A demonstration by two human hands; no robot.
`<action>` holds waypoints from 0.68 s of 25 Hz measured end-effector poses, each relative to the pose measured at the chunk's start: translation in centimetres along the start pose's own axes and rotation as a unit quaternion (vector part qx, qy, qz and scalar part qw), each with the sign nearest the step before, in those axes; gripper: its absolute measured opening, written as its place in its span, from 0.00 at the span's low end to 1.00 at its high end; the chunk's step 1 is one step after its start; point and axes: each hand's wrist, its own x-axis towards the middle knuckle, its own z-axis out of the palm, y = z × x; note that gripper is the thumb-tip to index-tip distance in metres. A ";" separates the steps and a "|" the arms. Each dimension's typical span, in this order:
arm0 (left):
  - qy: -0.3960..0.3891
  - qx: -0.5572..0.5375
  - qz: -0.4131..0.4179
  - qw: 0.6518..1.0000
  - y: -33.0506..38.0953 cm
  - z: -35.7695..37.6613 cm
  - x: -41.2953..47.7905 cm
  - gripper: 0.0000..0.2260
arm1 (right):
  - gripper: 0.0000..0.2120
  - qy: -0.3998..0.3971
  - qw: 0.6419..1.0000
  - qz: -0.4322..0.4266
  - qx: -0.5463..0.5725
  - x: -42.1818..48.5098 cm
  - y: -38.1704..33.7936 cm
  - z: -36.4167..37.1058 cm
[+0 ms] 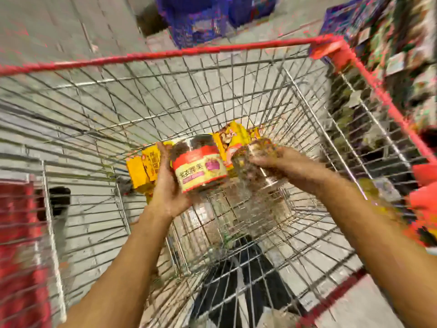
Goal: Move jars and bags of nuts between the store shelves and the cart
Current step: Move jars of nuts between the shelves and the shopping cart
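Both my arms reach down into a wire shopping cart (179,53) with a red rim. My left hand (169,185) grips a clear jar of dark nuts (197,162) with a red and cream label, held tilted above the cart floor. My right hand (267,159) holds a second clear jar (250,171), which is badly blurred. Several yellow bags of nuts (144,168) lie on the cart bottom behind and to the left of the jars, and one yellow bag (235,136) shows above them.
Store shelves (402,43) packed with goods run along the right side of the cart. Blue crates (196,17) stand on the grey floor ahead. A red object (16,233) sits to the left. The frame is smeared by motion.
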 end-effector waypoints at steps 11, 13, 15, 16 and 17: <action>-0.242 0.222 -0.111 0.938 -10.4 23.6 -0.9 0.36 | 0.22 0.241 0.759 -0.295 0.528 -28.6 1.8 -5.7; -0.300 0.208 -0.132 0.921 -15.8 28.1 -0.7 0.37 | 0.24 0.271 0.721 -0.341 0.538 -33.9 4.6 -7.2; -0.328 0.196 -0.165 0.909 -22.2 32.1 -1.0 0.30 | 0.25 0.299 0.691 -0.368 0.546 -38.8 8.1 -8.9; -0.323 0.199 -0.181 0.907 -25.5 33.6 -1.1 0.27 | 0.25 0.312 0.681 -0.375 0.546 -41.1 10.1 -9.8; -0.311 0.207 -0.198 0.906 -28.7 34.7 -1.1 0.25 | 0.25 0.323 0.677 -0.377 0.542 -43.4 12.0 -10.7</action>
